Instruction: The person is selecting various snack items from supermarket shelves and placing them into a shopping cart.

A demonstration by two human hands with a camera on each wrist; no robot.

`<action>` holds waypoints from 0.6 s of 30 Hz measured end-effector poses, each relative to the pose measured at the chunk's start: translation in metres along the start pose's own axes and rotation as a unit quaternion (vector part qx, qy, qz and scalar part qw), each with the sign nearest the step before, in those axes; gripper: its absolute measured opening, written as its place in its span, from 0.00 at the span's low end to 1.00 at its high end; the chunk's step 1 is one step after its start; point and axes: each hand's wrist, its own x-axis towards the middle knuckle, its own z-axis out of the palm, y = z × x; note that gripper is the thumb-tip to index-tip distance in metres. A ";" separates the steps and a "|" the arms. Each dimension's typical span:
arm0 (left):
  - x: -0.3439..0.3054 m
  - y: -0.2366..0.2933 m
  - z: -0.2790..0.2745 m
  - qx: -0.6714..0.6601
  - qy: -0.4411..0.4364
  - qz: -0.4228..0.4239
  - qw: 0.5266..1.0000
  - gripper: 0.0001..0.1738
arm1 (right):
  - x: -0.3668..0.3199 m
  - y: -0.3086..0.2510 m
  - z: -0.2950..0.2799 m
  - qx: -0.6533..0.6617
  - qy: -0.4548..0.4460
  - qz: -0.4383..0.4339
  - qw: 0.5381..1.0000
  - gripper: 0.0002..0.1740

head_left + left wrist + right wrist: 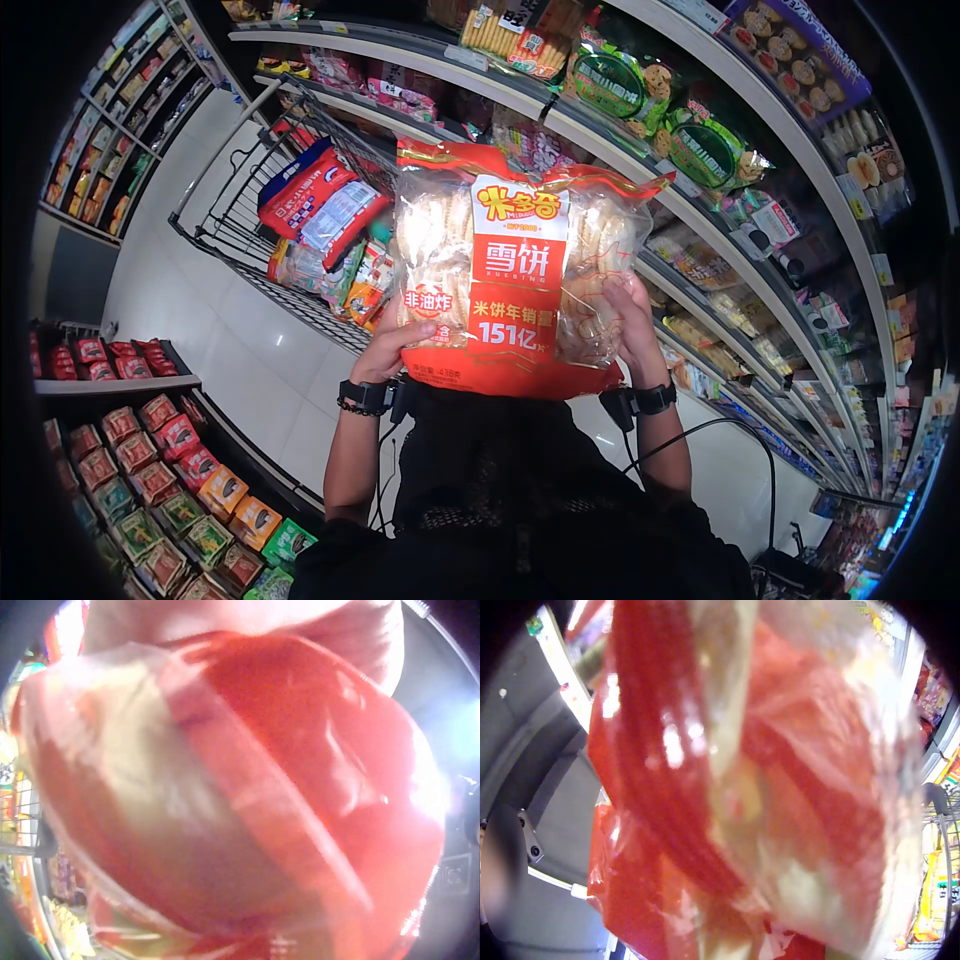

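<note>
A large red and clear bag of rice crackers (515,265) is held up in front of the body, its printed front facing the head camera. My left hand (385,345) grips its lower left side, the thumb lying over the front. At the lower right side my right hand (632,318) holds the other edge, fingers partly hidden by the bag. Up close, the red plastic of the bag (300,750) fills the left wrist view, with part of the hand (247,619) above it. Crinkled red and clear wrapping (675,750) takes up most of the right wrist view.
A black wire shopping cart (255,255) stands ahead to the left, holding a red and blue snack bag (325,200) and other packets. Curved snack shelves (600,120) run along the front and right. A low shelf (120,383) with stacked packets is at lower left.
</note>
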 end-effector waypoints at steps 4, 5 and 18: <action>-0.002 0.004 0.002 -0.004 0.008 0.012 1.000 0.40 | 0.006 0.001 -0.001 -0.013 -0.013 0.001 1.000 0.24; -0.002 0.003 0.000 -0.001 0.015 0.018 1.000 0.40 | 0.008 0.000 0.001 -0.014 -0.015 -0.002 1.000 0.25; 0.000 -0.004 0.008 -0.014 0.030 0.058 0.998 0.44 | 0.026 -0.014 0.003 -0.020 -0.078 0.011 0.997 0.29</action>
